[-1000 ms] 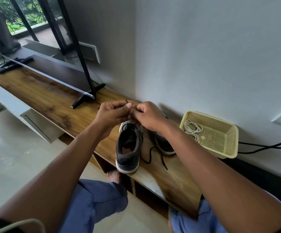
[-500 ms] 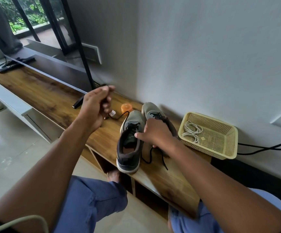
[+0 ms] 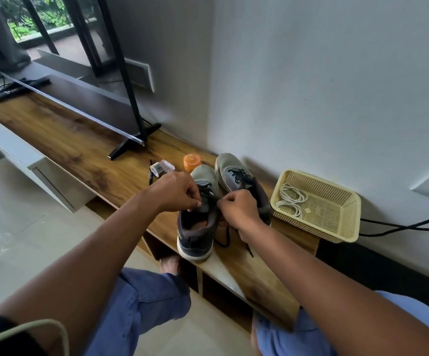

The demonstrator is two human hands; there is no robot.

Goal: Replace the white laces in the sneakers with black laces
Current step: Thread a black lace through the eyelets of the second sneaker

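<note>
Two grey sneakers stand side by side on the wooden bench, toes toward the wall. The left sneaker [image 3: 195, 227] carries a black lace [image 3: 207, 192] across its tongue. My left hand [image 3: 175, 192] pinches that lace at the shoe's left side. My right hand [image 3: 239, 208] pinches the lace at the right side, just above the collar. The right sneaker [image 3: 236, 173] is threaded with black lace; its loose ends [image 3: 225, 238] trail over the bench below my right wrist. The white laces [image 3: 291, 199] lie coiled in a yellow basket.
The yellow basket [image 3: 336, 227] sits right of the shoes by the wall. An orange lid [image 3: 191, 160], a clear small box [image 3: 160, 168] and a pen [image 3: 151, 173] lie behind the shoes. A TV stand foot [image 3: 131, 143] stands further left. Black cables [image 3: 413, 224] run at right.
My left hand came down from its raised pull at the left and returned to the left sneaker's lace. My right hand shifted up to pinch the lace beside it.
</note>
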